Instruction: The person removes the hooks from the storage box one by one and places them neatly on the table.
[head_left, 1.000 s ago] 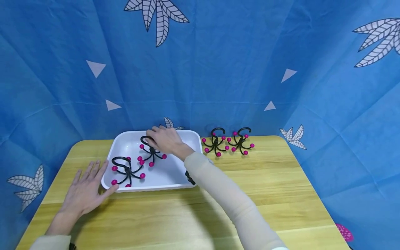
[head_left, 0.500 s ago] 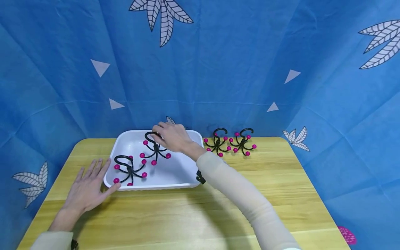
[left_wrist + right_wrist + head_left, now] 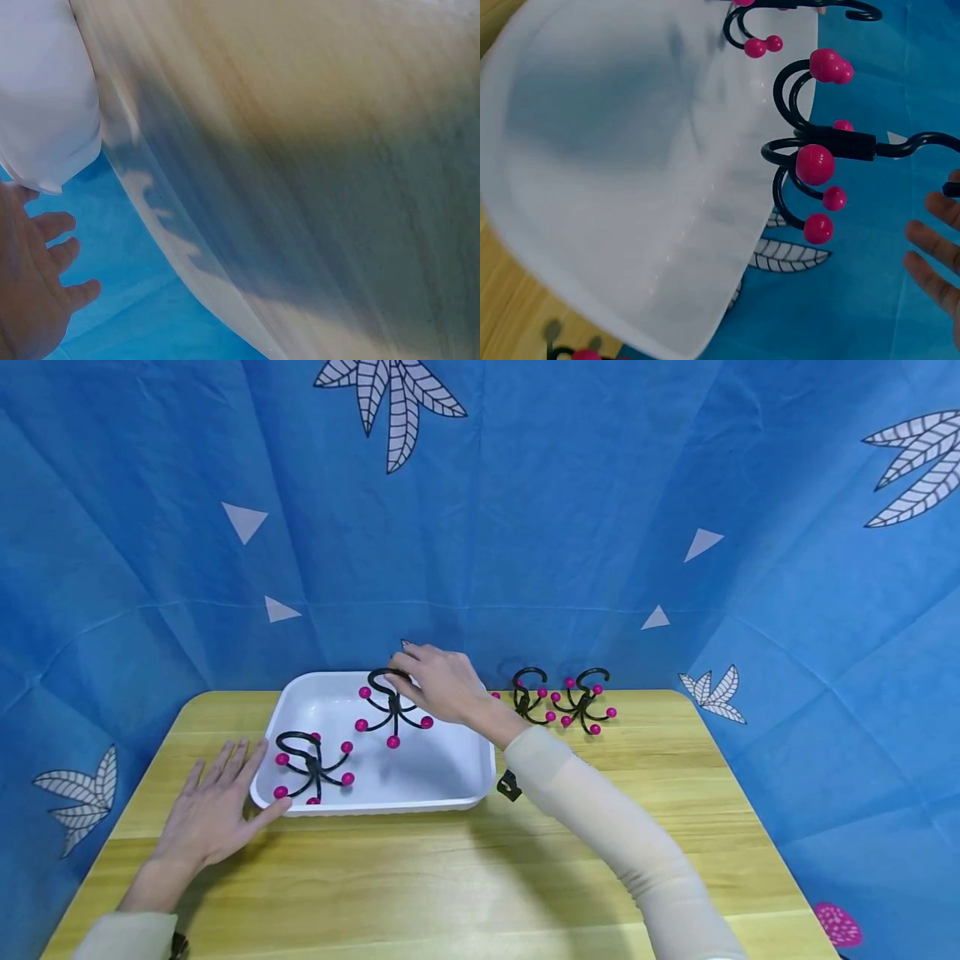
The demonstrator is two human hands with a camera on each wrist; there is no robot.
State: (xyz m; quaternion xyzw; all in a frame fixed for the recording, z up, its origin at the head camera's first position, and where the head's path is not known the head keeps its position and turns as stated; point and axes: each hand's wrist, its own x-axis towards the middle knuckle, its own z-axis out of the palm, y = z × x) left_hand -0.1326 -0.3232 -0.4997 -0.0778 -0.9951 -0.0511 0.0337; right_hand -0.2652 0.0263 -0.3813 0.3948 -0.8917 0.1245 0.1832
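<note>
My right hand (image 3: 446,685) pinches the hooked top of a black multi-hook hanger (image 3: 394,706) over the back of the white tray (image 3: 375,810). Pink balls tip the hanger's curved arms, which in the right wrist view stand above the tray floor (image 3: 592,172). A similar hanger (image 3: 312,767) is in the tray's left part. Beside the tray's left wall my left hand (image 3: 206,818) lies with fingers spread, its thumb near the front left corner. The left wrist view has that hand (image 3: 30,285) at its edge, next to the white tray (image 3: 45,82).
Two more such hangers stand on the wooden table (image 3: 420,877) right of the tray: one (image 3: 522,702) partly hidden by my right wrist, the other (image 3: 583,703) further right. A blue patterned curtain (image 3: 480,527) rises behind the table. A black strap (image 3: 508,785) hangs under my right forearm.
My right hand has carried the pinched hanger up and to the right, away from the other hanger in the tray. The left hand has kept its place beside the tray.
</note>
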